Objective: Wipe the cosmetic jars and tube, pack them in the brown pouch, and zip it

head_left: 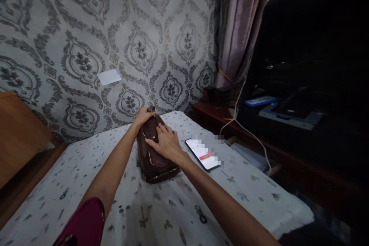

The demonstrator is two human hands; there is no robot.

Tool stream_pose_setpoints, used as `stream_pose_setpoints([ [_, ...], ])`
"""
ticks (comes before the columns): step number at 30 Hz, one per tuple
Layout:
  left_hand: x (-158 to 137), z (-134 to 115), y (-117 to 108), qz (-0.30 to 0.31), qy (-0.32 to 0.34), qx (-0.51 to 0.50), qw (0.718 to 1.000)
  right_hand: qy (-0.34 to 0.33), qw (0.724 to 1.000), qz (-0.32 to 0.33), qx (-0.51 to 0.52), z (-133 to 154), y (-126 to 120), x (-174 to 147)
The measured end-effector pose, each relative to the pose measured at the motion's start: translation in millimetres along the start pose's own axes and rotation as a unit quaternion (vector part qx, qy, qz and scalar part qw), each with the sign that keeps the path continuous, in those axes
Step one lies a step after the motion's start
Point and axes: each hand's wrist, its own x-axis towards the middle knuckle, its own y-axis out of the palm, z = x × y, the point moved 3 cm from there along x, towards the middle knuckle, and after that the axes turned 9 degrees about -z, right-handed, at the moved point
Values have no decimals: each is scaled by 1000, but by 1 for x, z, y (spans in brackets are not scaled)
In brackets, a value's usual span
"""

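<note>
A dark brown leather-look bag (pixel 158 164) with gold zippers lies on the patterned white bedsheet (pixel 147 215). At its far end, my left hand (pixel 143 115) is closed on the bag by a short strap (pixel 151 109); part of the grip is hidden. My right hand (pixel 165 141) lies open on the bag's upper face, fingers spread and thumb pointing left. To the right of the bag, apart from both hands, rests a phone (pixel 194 150) with its screen lit.
Grey damask wallpaper (pixel 141 50) stands behind the bed, with a white card (pixel 109 77) on it. A wooden board (pixel 23 138) is at left. On the right are a dark red table (pixel 207 112), white cables (pixel 256 136), a large black object (pixel 302 46) and a purple curtain (pixel 240 19).
</note>
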Motion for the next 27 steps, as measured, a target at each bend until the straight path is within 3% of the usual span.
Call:
stream_pose_setpoints([
  [7, -9, -7, -1, 25, 29, 9, 999, -42, 999, -8, -23, 1, 7, 1],
  [17, -15, -13, -5, 77, 29, 10, 997, -40, 999, -9, -31, 1, 4, 0],
  [21, -16, -10, -25, 93, 40, 26, 994, -23, 1000, -2, -10, 1, 2, -1],
  [27, -16, 4, -61, 36, 50, 104, 993, -7, 1000, 5, 11, 13, -2, -10],
])
